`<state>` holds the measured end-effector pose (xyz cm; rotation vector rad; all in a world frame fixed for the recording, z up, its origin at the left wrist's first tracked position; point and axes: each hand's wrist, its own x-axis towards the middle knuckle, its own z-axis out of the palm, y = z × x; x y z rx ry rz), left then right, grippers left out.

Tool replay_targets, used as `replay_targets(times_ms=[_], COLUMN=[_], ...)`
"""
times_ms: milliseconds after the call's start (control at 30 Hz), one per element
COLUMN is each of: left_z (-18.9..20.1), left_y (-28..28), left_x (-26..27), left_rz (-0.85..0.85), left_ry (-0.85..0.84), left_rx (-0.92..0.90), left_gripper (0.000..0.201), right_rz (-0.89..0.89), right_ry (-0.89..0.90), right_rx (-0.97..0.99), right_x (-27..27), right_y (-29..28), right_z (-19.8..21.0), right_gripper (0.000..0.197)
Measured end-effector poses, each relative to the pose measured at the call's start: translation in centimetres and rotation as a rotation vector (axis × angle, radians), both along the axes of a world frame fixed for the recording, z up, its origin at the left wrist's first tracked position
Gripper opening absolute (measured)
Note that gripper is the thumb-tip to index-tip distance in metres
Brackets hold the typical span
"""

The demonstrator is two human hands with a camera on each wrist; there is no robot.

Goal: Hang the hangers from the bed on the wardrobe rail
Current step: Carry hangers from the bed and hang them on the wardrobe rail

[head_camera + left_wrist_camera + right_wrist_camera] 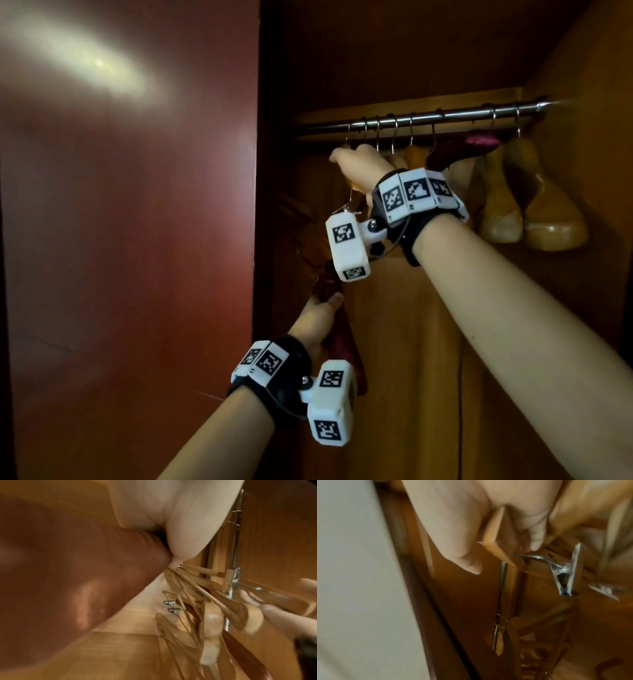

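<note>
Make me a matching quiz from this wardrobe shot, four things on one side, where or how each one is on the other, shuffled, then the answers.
1. right hand
2. left hand
3. wardrobe rail
4. wide wooden hangers

A. runs across the top of the wardrobe
B. hang at the right end
C. low, gripping a bundle of hangers
D. raised just under the rail, holding a clip hanger

Pairs: 1-D, 2-C, 3-A, 4-B

Nine hangers point(548, 205) on one rail point(428, 118); two hands point(359, 164).
</note>
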<state>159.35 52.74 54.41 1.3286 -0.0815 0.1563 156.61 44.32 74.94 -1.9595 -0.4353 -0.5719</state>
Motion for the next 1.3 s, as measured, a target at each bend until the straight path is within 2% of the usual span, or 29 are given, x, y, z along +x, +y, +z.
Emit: replay_targets(times_ms=[67, 167, 300, 467, 600, 700, 767, 833, 900, 967, 1033, 1167, 1300], left_z=[-0.1, -0.1, -0.1, -0.3, -0.4, -0.6, -0.4, -0.1, 0.2, 0.4, 0.2, 0.3, 0.7], left_y=[0.0, -0.1, -0.6, -2.1, -3.5, -4.7, -5.4, -5.9, -6.3, -6.6, -7.1, -8.0, -9.0], left_x=[-0.3, -0.9, -1.8, -3.3, -4.3, -4.5, -4.9, -5.3, -5.3, -5.1, -4.6, -4.8, -4.3], left_rz=[0.018, 0.024, -0.010, -0.018, -0.060, -0.091, -0.099, -0.139, -0.151, -0.130, -0.157, -0.219, -0.253], left_ry=[0.001, 0.001, -0.006, 0.033, 0.058, 0.055, 0.065, 0.093, 0.090, 0.057, 0.066, 0.131, 0.108], left_rx=[0.011, 0.048, 0.017, 0.033, 0.034, 0.049, 0.041, 0.054, 0.063, 0.076, 0.089, 0.130, 0.172], left_gripper=[0.043, 0.044, 0.041, 0.044, 0.036, 0.039, 0.041, 0.047, 0.046, 0.032, 0.027, 0.038, 0.041], right_rz=[-0.039, -0.097, -0.147, -0.075, -0.026, -0.046, -0.019, 0.043, 0.091, 0.128, 0.139, 0.110, 0.083], right_ry=[-0.058, -0.176, -0.265, -0.120, 0.090, 0.255, 0.367, 0.437, 0.449, 0.434, 0.408, 0.402, 0.396], right_rx=[-0.045, -0.020, 0.098, 0.012, -0.188, -0.318, -0.282, -0.154, -0.119, -0.139, -0.141, -0.061, 0.014], right_x=[-0.4, -1.1, -2.6, -4.9, -5.7, -5.6, -5.5, -5.6, -6.2, -6.7, -6.9, -6.9, -7.1], right_y=[-0.5, -1.7, -4.0, -6.6, -7.7, -8.0, -8.0, -8.2, -8.3, -8.4, -8.4, -9.2, -10.0], right_z=[-0.7, -2.0, -4.3, -9.8, -15.0, -17.7, -18.7, -19.0, -18.7, -18.4, -18.4, -18.6, -18.8], right_gripper=[0.022, 0.035, 0.018, 0.024, 0.024, 0.036, 0.046, 0.043, 0.027, 0.006, 0.009, 0.011, 0.014])
